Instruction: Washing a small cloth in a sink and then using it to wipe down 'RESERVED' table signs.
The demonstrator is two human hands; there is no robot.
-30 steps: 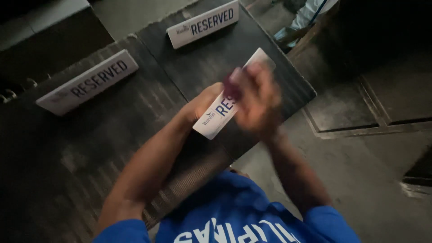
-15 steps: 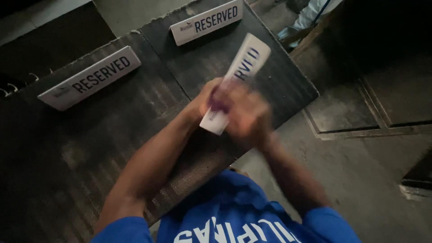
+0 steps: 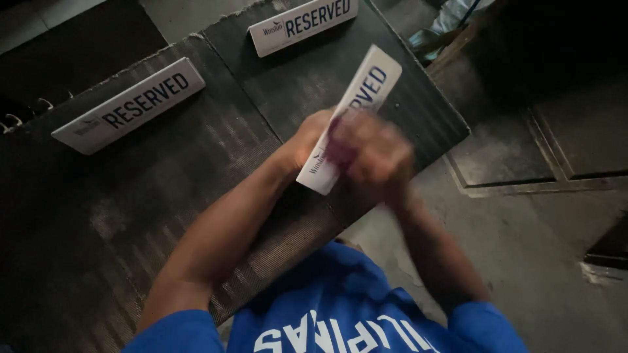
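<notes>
**Three white signs over the dark desk**

A long white sign (image 3: 356, 108) with dark blue lettering is held tilted between the hands, its lower end partly hidden and blurred. Two more of the same kind stand on the desk (image 3: 163, 189): one white sign on the left (image 3: 129, 104), angled, and one white sign at the top (image 3: 303, 25) near the far edge. Each is a narrow rectangle with rounded corners.

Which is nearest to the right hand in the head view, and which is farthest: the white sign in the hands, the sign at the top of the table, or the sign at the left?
From the right hand:
1. Held sign, touching it.
2. Top sign, up-left on the table.
3. Left sign, far left on the table.
</notes>
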